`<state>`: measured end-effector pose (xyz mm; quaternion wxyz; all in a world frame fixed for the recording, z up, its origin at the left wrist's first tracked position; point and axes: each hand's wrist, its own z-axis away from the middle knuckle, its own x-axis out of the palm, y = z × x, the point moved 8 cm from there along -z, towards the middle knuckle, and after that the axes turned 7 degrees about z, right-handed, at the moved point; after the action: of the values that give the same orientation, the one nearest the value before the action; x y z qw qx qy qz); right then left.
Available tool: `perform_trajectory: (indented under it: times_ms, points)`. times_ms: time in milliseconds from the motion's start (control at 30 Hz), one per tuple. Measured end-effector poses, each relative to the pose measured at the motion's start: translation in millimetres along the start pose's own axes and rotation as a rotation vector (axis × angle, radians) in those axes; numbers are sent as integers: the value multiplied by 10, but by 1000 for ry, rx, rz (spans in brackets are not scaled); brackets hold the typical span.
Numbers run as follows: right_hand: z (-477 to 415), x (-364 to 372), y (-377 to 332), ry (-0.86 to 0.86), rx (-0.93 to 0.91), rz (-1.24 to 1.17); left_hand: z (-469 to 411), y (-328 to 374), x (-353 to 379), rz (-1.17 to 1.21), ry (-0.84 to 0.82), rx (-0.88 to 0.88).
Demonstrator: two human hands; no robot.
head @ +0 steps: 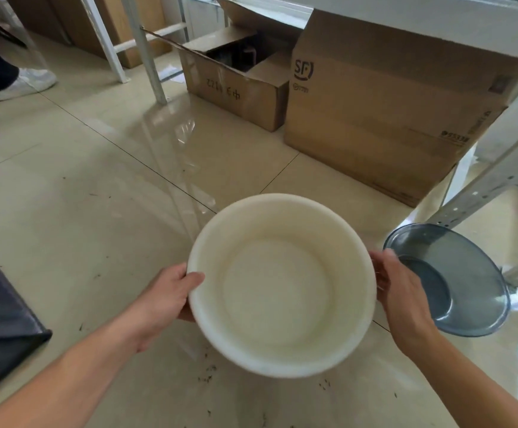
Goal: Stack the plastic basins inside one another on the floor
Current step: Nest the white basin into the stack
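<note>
Two hands [171, 295] grip round, smooth white basin [282, 285] rim

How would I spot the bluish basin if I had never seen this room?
Find the big closed cardboard box with the logo, then look nearer along the floor to the white basin held by both hands. Just right of it, behind the right hand, sits the blue basin: see-through grey-blue, unlike its opaque cream-white neighbour.

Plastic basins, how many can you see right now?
2. The white basin is held between both hands; the blue basin sits tilted just to its right. Others may be out of view.
</note>
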<state>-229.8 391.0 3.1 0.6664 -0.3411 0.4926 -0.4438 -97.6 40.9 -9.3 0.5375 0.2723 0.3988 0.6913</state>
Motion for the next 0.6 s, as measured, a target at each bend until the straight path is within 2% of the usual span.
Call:
perform_trajectory:
  times_ms: [133,333,433,533,600]
  points:
    - [-63,109,105,-52,-48,181,-93,-48,3,-128,12,-5]
    - [-140,313,311,-121,-127,475,-264,-41,-148,-871,117,37]
    - [-190,347,423,-165,-121,586,-348,-107,-149,-1053,128,64]
    - [-213,345,492,-184,-123,550,-410,-152,-164,-1093,175,79]
    - [-219,223,656,-149,18,344,-466,-177,-138,-1094,196,63]
